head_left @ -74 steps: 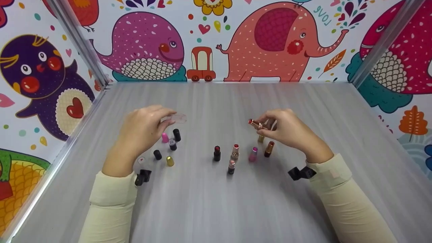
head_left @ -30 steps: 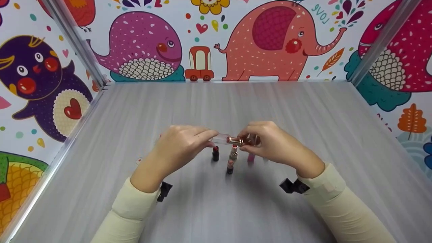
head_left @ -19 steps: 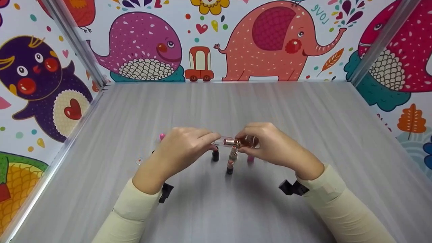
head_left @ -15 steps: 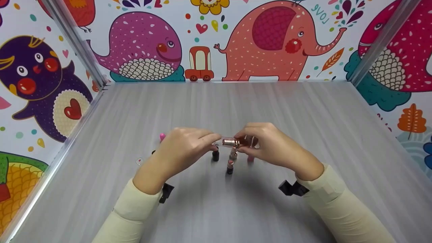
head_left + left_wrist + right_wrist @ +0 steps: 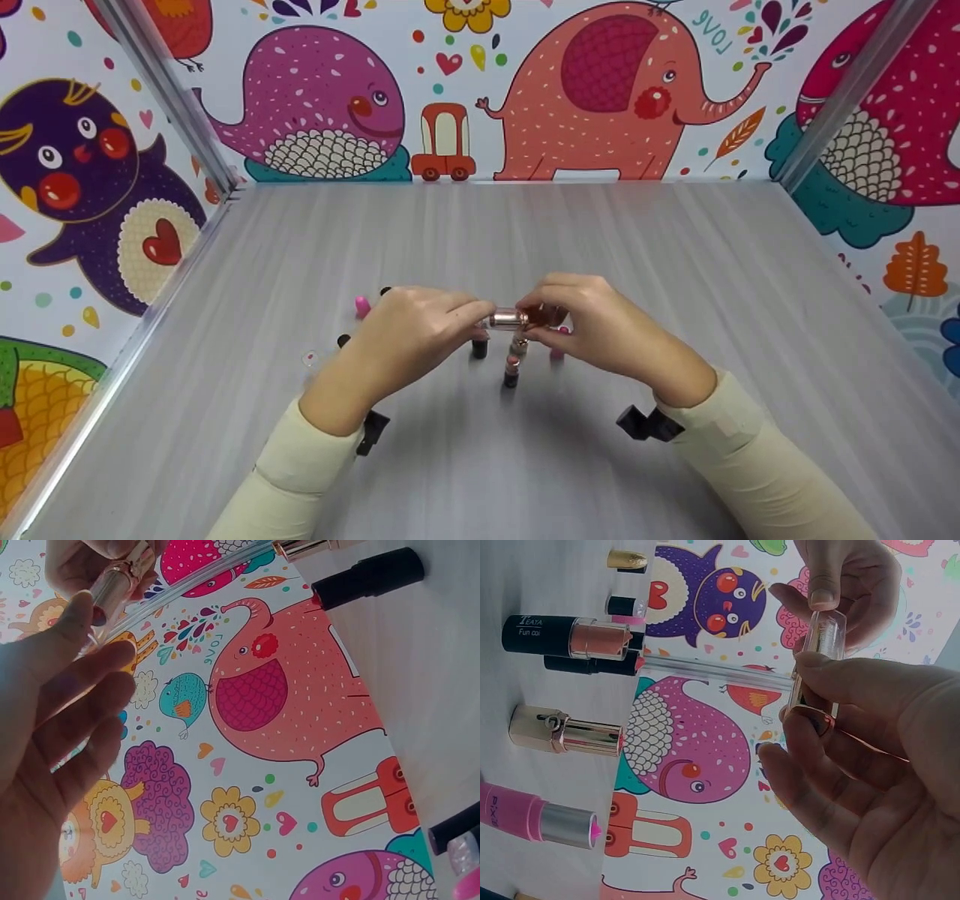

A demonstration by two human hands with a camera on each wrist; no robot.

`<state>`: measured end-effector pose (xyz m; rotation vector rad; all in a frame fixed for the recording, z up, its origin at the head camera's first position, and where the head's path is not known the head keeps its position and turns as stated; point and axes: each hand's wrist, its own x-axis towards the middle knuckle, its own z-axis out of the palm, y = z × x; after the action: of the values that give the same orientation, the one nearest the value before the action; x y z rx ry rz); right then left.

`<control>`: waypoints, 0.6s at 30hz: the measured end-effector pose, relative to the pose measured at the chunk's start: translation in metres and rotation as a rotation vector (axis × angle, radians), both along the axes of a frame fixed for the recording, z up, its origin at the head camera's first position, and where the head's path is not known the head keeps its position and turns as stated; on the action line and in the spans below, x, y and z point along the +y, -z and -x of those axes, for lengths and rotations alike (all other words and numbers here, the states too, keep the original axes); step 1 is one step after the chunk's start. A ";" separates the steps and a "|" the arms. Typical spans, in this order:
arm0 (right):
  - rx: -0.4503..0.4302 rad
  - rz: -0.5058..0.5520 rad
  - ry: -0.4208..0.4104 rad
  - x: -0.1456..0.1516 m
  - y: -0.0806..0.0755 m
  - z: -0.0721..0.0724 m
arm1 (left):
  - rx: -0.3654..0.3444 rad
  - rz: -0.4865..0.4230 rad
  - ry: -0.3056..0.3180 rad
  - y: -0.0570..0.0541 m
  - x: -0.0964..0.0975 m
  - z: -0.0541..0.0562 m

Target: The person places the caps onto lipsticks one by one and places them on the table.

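Observation:
My left hand pinches a clear cap by its end. My right hand grips a rose-gold lipstick by its base, lying level between the hands. The cap surrounds the lipstick's metal tube; in the left wrist view the red tip shows inside the cap. Below the hands, uncapped lipsticks stand upright: a black one, a gold one, a peach one with a black base and a pink one. The right hand hides others behind it.
Loose caps stand left of and behind the left hand: a pink cap, a black cap, a small clear cap and a gold cap. Printed cartoon panels wall the grey table at the back and sides.
Both hands have come together at the middle from opposite sides. The clear cap has slid rightward over the lipstick's tube, and the left fingertips now sit nearer the right hand.

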<state>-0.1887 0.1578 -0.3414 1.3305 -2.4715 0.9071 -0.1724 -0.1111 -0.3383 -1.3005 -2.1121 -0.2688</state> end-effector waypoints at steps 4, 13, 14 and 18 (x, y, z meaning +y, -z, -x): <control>0.000 -0.004 0.002 0.000 -0.001 -0.001 | 0.010 -0.005 0.005 0.000 0.000 0.000; 0.016 0.021 -0.021 0.000 0.000 -0.001 | 0.023 -0.015 0.008 0.000 0.001 -0.001; 0.017 0.021 -0.022 0.000 0.000 -0.001 | 0.023 -0.017 0.009 0.000 0.001 -0.001; 0.004 0.013 -0.016 -0.001 -0.001 -0.003 | 0.025 -0.019 0.011 0.000 0.001 -0.003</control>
<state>-0.1859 0.1571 -0.3409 1.3487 -2.4505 0.9216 -0.1699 -0.1098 -0.3378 -1.2987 -2.0776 -0.2751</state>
